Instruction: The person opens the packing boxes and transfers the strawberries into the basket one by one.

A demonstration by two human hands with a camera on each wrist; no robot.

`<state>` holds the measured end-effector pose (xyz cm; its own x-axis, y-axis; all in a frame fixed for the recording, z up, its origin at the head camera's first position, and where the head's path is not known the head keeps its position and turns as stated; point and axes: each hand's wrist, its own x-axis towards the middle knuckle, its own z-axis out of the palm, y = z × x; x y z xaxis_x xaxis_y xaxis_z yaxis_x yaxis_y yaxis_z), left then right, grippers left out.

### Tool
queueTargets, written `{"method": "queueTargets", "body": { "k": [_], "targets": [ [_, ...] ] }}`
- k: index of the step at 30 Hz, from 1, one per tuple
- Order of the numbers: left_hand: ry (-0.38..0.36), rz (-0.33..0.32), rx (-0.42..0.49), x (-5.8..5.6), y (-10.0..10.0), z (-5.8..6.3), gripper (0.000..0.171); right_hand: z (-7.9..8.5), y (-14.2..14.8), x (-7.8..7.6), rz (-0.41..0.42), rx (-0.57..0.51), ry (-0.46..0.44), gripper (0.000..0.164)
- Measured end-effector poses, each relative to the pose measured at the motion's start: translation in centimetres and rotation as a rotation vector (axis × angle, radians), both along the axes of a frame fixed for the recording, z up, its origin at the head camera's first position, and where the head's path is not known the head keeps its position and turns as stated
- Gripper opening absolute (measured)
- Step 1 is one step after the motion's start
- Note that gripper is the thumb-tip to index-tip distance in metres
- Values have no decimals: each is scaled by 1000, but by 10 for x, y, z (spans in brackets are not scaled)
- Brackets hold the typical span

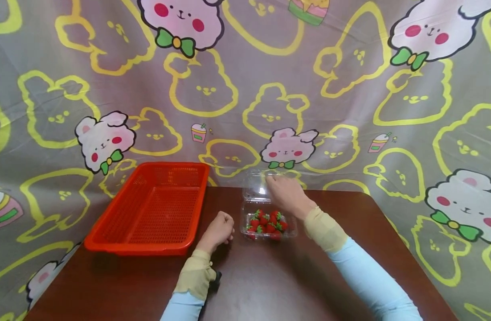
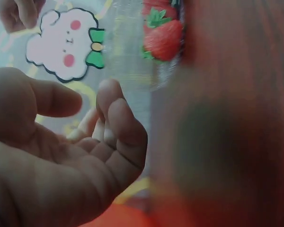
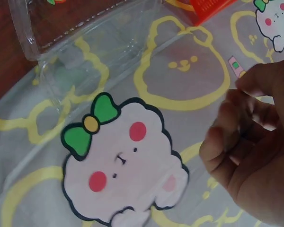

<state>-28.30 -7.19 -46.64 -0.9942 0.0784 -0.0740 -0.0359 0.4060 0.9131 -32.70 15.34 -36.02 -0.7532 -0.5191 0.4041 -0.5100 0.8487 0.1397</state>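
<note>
A clear plastic box (image 1: 249, 232) filled with several strawberries (image 1: 269, 225) stands on the table, its transparent lid (image 1: 251, 185) raised at the back. My left hand (image 1: 220, 229) is just left of the box with loosely bent fingers and nothing in them. In the left wrist view, a gap shows between thumb and fingers of that left hand (image 2: 75, 137), with a strawberry (image 2: 164, 40) beyond. Over the right part of the lid in the head view is my right hand (image 1: 287, 191). The right wrist view shows this right hand (image 3: 251, 132) with loosely curled fingers, holding nothing, apart from the lid (image 3: 99, 52).
A red plastic basket (image 1: 195, 214) with perforated sides occupies the left of the brown table (image 1: 261, 285). Behind the table hangs a grey cloth (image 1: 229, 71) printed with cartoon animals, close to the table's back edge.
</note>
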Motion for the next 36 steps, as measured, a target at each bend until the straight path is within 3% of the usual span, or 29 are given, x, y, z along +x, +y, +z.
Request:
{"method": "queueTargets", "body": {
  "k": [5,9,14,17,21,24,28,31,36],
  "targets": [
    [166,49,-196,9,-2,31,8,-1,8,-11,80,-111,-61,12],
    [275,74,-142,13,-3,51,6,-8,23,-19,156,-153,-129,12],
    [370,57,-69,16,-13,79,7,-9,36,-31,160,-178,-211,14],
    [394,78,-86,22,-28,93,9,-10,32,-36,150,-177,-315,12],
    [381,133,-113,35,-57,103,12,-23,19,-39,167,-107,-455,8],
    [371,149,-153,44,-76,108,15,-33,14,-39,183,-46,-468,6],
    [416,168,-232,51,-98,117,19,-40,12,-37,154,-38,-478,10],
    [446,189,-301,53,-117,122,22,-42,10,-34,121,-59,-559,15],
    [422,186,-423,52,-147,127,27,-44,6,-29,95,-50,-651,29]
  ]
}}
